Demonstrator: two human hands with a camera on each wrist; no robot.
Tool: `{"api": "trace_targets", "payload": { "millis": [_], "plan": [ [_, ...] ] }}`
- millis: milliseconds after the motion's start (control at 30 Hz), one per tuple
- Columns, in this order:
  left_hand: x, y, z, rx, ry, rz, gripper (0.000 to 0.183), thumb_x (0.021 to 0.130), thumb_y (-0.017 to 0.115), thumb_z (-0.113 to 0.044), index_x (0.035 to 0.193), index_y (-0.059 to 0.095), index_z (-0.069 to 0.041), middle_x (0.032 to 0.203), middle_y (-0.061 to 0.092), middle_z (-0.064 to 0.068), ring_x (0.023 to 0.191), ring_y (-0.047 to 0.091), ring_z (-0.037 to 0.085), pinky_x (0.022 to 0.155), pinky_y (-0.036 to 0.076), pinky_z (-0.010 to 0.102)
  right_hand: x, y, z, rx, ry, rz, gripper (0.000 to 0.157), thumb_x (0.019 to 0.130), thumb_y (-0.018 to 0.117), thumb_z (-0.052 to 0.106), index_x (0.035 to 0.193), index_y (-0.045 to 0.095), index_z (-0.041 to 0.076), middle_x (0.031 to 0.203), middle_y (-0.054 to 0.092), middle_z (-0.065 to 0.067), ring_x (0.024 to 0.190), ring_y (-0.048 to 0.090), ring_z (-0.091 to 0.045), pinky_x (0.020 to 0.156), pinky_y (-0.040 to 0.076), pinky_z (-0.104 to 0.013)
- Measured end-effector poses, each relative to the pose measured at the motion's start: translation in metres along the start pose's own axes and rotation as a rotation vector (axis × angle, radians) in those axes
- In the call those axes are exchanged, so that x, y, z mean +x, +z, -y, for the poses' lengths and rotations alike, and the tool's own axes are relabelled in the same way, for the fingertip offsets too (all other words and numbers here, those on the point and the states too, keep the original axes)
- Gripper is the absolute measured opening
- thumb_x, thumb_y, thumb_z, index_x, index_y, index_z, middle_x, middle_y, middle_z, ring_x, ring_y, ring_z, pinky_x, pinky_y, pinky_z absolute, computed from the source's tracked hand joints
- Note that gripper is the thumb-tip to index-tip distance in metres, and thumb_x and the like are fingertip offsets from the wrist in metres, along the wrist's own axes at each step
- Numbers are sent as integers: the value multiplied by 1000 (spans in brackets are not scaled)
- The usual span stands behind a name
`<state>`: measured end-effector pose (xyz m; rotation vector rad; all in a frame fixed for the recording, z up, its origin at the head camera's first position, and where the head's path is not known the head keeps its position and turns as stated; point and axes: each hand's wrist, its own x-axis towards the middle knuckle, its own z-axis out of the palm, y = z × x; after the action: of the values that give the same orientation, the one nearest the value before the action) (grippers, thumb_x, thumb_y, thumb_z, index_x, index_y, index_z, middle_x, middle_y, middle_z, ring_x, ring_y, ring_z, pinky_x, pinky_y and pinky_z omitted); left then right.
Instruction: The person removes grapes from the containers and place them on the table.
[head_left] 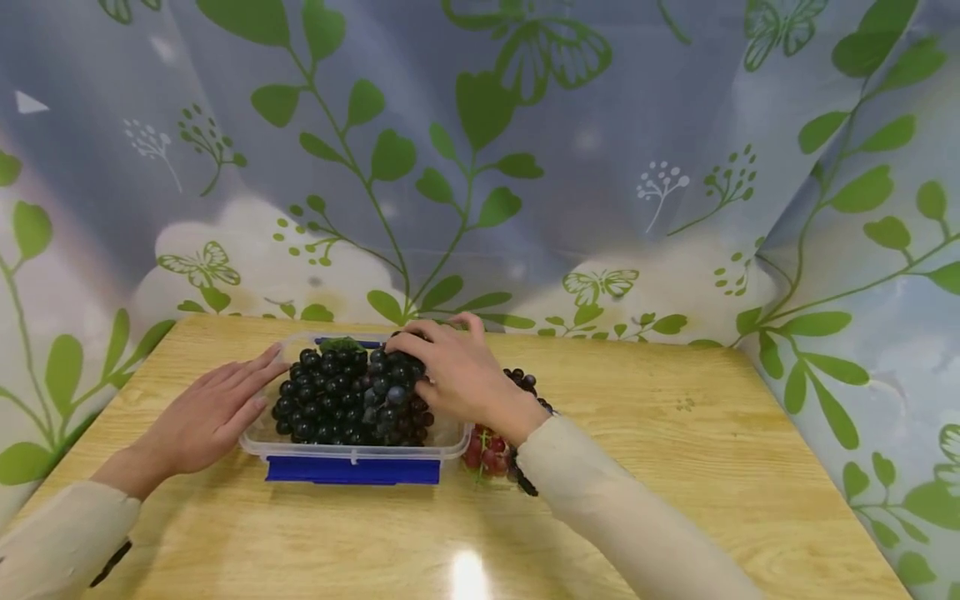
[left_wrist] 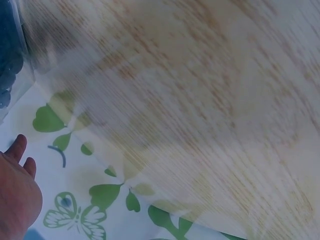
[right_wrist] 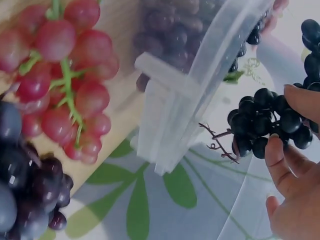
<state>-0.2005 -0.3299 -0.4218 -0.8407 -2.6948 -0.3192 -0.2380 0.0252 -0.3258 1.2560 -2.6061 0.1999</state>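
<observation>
A clear plastic box (head_left: pixel 450 454) with blue clips holds bunches of dark grapes (head_left: pixel 322 400). My right hand (head_left: pixel 457 375) is at the box's right part, its fingers and thumb around a bunch of dark grapes (right_wrist: pixel 262 120); a bare stem sticks out of that bunch in the right wrist view. Straight-fingered, my left hand (head_left: pixel 206 412) lies against the box's left side, fingertips at the rim. The left wrist view catches only part of that hand (left_wrist: pixel 17 192) and a corner of the box (left_wrist: pixel 25 75).
Red grapes (right_wrist: pixel 57 75) lie on the table just right of the box, beside more dark grapes (right_wrist: pixel 30 190) partly hidden by my right forearm in the head view. A leaf-patterned cloth (head_left: pixel 585 167) hangs behind the wooden table (head_left: pixel 675 450).
</observation>
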Motion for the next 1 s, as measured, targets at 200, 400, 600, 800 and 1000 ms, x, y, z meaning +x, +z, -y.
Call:
{"api": "trace_targets", "payload": {
  "millis": [200, 400, 600, 800, 1000],
  "plan": [
    [-2, 2, 2, 14, -9, -9, 55, 98, 51, -18, 150, 34, -16, 155, 25, 7, 128, 39, 33, 100, 30, 52, -11, -7, -16, 1, 15, -44, 53, 87, 67, 12, 135, 50, 28, 139, 45, 0, 118, 51, -15, 104, 21, -49],
    [-4, 3, 1, 9, -5, -11, 54, 98, 52, -17, 149, 36, -13, 155, 26, 7, 127, 40, 34, 98, 31, 52, -30, -11, -41, 21, 27, -118, 53, 86, 67, 5, 133, 51, 23, 138, 47, -4, 119, 50, -20, 103, 22, -50],
    [-2, 3, 1, 10, -3, -11, 54, 97, 52, -16, 149, 37, -12, 156, 25, 6, 128, 39, 33, 100, 29, 50, -54, -21, -65, 25, 52, -183, 56, 81, 68, -3, 130, 53, 18, 135, 50, -8, 118, 51, -23, 102, 21, -53],
    [-1, 1, 0, 14, 1, -5, 56, 96, 54, -15, 150, 36, -15, 155, 25, 7, 127, 40, 33, 100, 30, 50, -85, -26, -90, 28, 71, -229, 57, 77, 68, -9, 127, 55, 17, 134, 49, -9, 117, 51, -26, 102, 19, -57],
    [0, 0, -1, 11, -3, 2, 56, 98, 52, -16, 150, 34, -17, 155, 25, 7, 128, 40, 34, 100, 30, 50, -118, -24, -113, 33, 96, -241, 60, 72, 63, -15, 124, 55, 15, 134, 49, -12, 117, 50, -30, 100, 20, -59]
  ]
}}
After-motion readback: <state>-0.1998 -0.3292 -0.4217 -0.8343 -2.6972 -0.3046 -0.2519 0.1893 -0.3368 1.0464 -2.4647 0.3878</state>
